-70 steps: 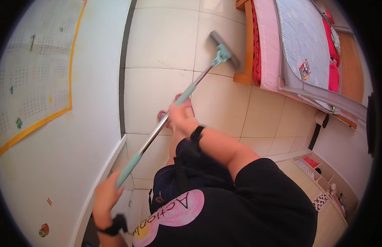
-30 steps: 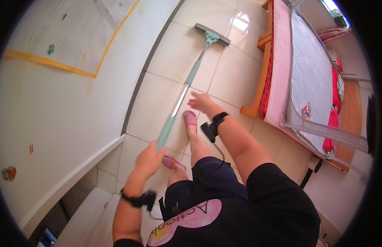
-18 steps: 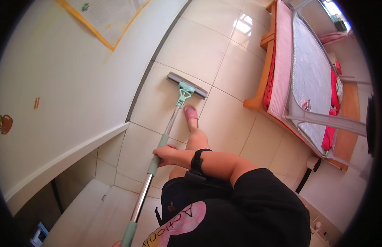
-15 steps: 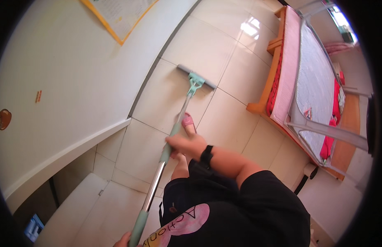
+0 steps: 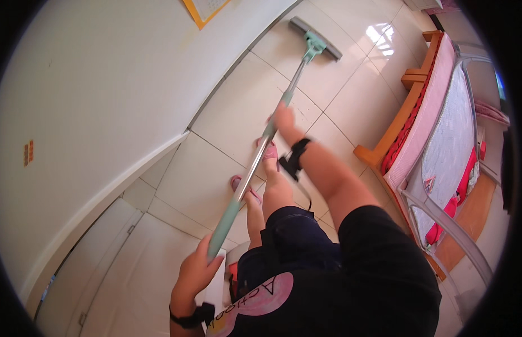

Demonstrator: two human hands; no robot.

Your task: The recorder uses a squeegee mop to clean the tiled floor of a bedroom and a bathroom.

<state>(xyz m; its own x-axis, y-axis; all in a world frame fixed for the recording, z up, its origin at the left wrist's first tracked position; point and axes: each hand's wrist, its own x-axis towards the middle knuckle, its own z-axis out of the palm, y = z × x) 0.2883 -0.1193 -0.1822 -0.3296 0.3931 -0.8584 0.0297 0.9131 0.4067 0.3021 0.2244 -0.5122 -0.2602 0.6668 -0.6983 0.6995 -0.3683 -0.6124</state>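
Note:
A sponge mop (image 5: 251, 171) slants from my lower left toward the far middle, with a silver pole and pale green grips. Its green head with a dark grey sponge strip (image 5: 332, 51) rests on the tiles, near the foot of the white wall. My left hand (image 5: 197, 268) is wrapped round the grip at the near end of the pole. Farther along, my right hand (image 5: 284, 120), a little blurred, closes round the upper green sleeve. Both wrists carry black bands. My feet, in pink slippers (image 5: 270, 151), stand below the pole.
Light glossy tiles (image 5: 227, 112) cover the floor. The white wall (image 5: 120, 73) runs along the left, with a doorway edge and white door (image 5: 132, 258) nearer me. A wooden bed (image 5: 393, 126) with pink bedding and a grey metal frame (image 5: 449, 224) stands on the right.
The mop head has slid forward and right across the floor, away from me. Both hands have moved forward with the pole, and my left hand has come fully into view.

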